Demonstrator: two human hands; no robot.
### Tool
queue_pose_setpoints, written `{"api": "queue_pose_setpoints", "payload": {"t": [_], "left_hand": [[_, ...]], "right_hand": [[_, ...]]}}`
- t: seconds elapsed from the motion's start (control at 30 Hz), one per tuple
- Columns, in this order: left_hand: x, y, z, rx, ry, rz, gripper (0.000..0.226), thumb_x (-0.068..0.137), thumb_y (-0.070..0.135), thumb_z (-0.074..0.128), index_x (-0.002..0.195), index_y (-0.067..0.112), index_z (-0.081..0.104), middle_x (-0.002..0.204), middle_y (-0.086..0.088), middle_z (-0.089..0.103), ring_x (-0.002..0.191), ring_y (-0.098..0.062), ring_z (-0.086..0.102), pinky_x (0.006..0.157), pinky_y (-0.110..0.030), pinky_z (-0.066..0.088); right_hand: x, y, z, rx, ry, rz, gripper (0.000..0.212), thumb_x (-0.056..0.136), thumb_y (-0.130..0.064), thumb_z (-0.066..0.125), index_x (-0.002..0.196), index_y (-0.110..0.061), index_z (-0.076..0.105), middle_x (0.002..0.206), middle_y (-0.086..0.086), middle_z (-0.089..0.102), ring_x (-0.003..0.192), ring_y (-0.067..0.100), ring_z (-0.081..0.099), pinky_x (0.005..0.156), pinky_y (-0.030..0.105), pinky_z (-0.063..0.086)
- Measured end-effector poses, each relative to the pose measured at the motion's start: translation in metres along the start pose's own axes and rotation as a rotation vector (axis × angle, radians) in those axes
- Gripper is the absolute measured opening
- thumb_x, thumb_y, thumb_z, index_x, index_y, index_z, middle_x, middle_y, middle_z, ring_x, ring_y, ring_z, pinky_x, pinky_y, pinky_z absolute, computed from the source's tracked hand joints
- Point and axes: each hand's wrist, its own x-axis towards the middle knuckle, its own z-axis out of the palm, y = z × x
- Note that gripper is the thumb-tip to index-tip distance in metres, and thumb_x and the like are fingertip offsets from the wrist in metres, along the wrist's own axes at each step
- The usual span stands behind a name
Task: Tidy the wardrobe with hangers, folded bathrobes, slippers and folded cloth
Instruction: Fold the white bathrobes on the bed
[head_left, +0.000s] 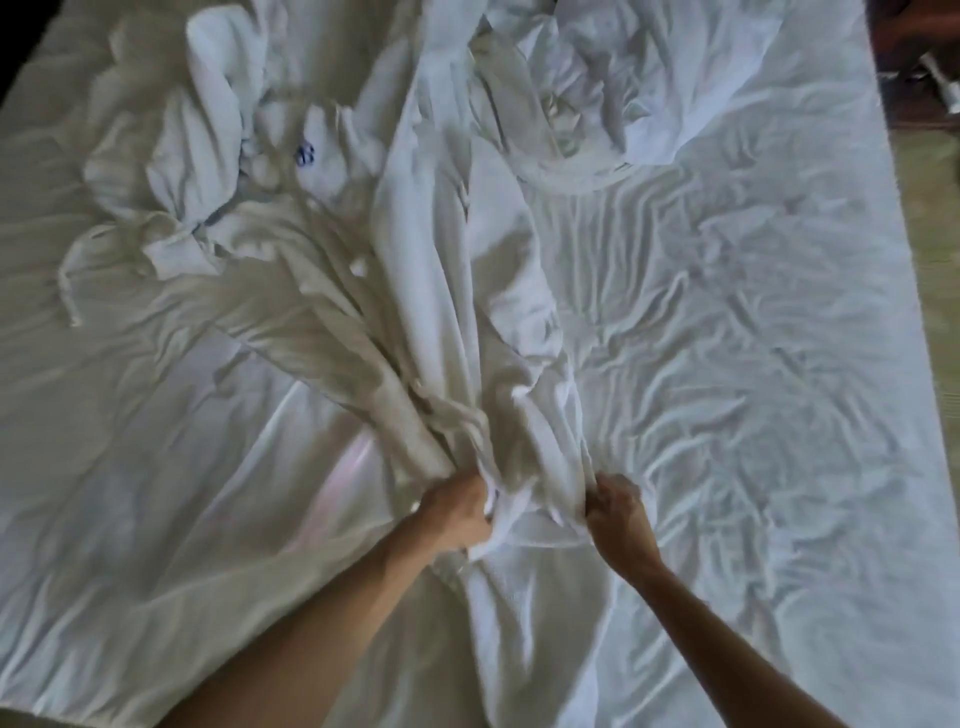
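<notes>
A white bathrobe (441, 312) lies stretched in a long bunched strip down the middle of a bed covered by a wrinkled white sheet (727, 364). My left hand (457, 512) is shut on the robe's near end. Just to its right, my right hand (618, 514) grips another fold of the same robe. A second crumpled white robe (208, 150) with a small blue emblem (305, 154) lies at the far left, its belt trailing off to the left.
More rumpled white cloth (597, 93) is piled at the far middle of the bed. The bed's right edge meets a greenish floor (930, 218). Dark furniture (919, 47) shows at the top right corner.
</notes>
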Motion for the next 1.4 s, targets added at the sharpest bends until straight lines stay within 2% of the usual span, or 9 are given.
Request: {"api": "queue_pose_setpoints", "payload": {"t": [0.1,0.17,0.37,0.53,0.77,0.93,1.07,1.2,1.4], "left_hand": [[-0.036,0.029,0.036,0.000,-0.209,0.036,0.022,0.088,0.018,0.063,0.072,0.004,0.055,0.072,-0.012,0.061,0.094,-0.036,0.067,0.062,-0.030,0.036],[-0.051,0.042,0.064,0.004,-0.320,0.020,0.018,0.089,0.019,0.061,0.087,0.001,0.063,0.093,-0.019,0.069,0.097,-0.036,0.067,0.065,-0.029,0.038],[-0.062,0.057,0.093,-0.104,-0.352,-0.058,0.030,0.084,0.029,0.070,0.103,0.006,0.069,0.104,-0.012,0.072,0.104,-0.030,0.068,0.077,-0.030,0.048],[-0.051,0.039,0.039,-0.412,-0.388,-0.106,0.036,0.074,0.053,0.081,0.076,0.020,0.066,0.071,0.006,0.069,0.063,-0.011,0.067,0.057,-0.024,0.050],[-0.022,-0.027,-0.067,-0.746,0.129,-0.196,0.048,0.082,0.066,0.066,0.074,0.019,0.073,0.059,-0.001,0.068,0.048,-0.011,0.058,0.054,-0.024,0.047],[0.008,-0.086,-0.117,-0.890,0.490,-0.328,0.039,0.087,0.046,0.062,0.071,0.012,0.070,0.056,0.002,0.067,0.052,-0.016,0.058,0.063,-0.029,0.049],[0.019,-0.123,-0.130,-0.870,0.514,-0.357,0.029,0.089,0.033,0.060,0.068,0.016,0.069,0.063,0.004,0.071,0.060,-0.016,0.063,0.069,-0.029,0.050],[0.029,-0.154,-0.127,-0.907,0.510,-0.341,0.028,0.092,0.030,0.061,0.067,0.021,0.067,0.060,0.007,0.070,0.067,-0.019,0.066,0.077,-0.035,0.056],[0.036,-0.169,-0.125,-0.988,0.496,-0.318,0.022,0.094,0.027,0.060,0.075,0.020,0.068,0.062,0.005,0.068,0.056,-0.012,0.061,0.067,-0.031,0.053]], "right_hand": [[-0.046,0.036,-0.014,0.035,0.003,0.089,0.030,0.079,0.000,0.055,0.063,-0.025,0.052,0.063,-0.005,0.057,0.060,0.011,0.054,0.056,0.025,0.042],[-0.074,0.055,-0.023,0.048,-0.043,0.174,0.027,0.080,0.000,0.065,0.073,-0.025,0.064,0.067,-0.004,0.065,0.063,0.011,0.061,0.056,0.032,0.049],[-0.102,0.071,-0.044,0.105,-0.059,0.292,0.008,0.083,-0.031,0.064,0.086,-0.037,0.070,0.079,0.002,0.070,0.080,0.022,0.067,0.068,0.031,0.050],[-0.066,0.040,-0.066,0.158,0.145,0.193,0.005,0.089,-0.021,0.071,0.085,-0.025,0.069,0.074,0.000,0.071,0.067,0.006,0.065,0.058,0.014,0.046],[0.034,-0.057,-0.041,0.096,0.194,0.016,0.006,0.088,-0.016,0.069,0.092,-0.015,0.073,0.074,-0.002,0.069,0.063,0.008,0.063,0.052,0.010,0.044],[0.094,-0.168,0.022,-0.007,0.119,-0.176,0.010,0.083,-0.032,0.070,0.091,-0.024,0.070,0.075,-0.008,0.068,0.069,0.012,0.067,0.063,0.030,0.055],[0.131,-0.254,0.080,-0.119,0.148,-0.076,0.040,0.079,-0.063,0.060,0.097,-0.029,0.066,0.091,-0.008,0.070,0.092,0.017,0.064,0.077,0.032,0.052],[0.157,-0.285,0.122,-0.084,0.066,0.072,0.039,0.082,-0.055,0.059,0.093,-0.019,0.071,0.091,-0.004,0.068,0.090,0.017,0.064,0.071,0.029,0.045],[0.146,-0.251,0.118,-0.021,0.100,0.123,0.057,0.082,-0.063,0.057,0.054,-0.014,0.059,0.054,0.008,0.062,0.055,0.023,0.063,0.062,0.036,0.056]]}}
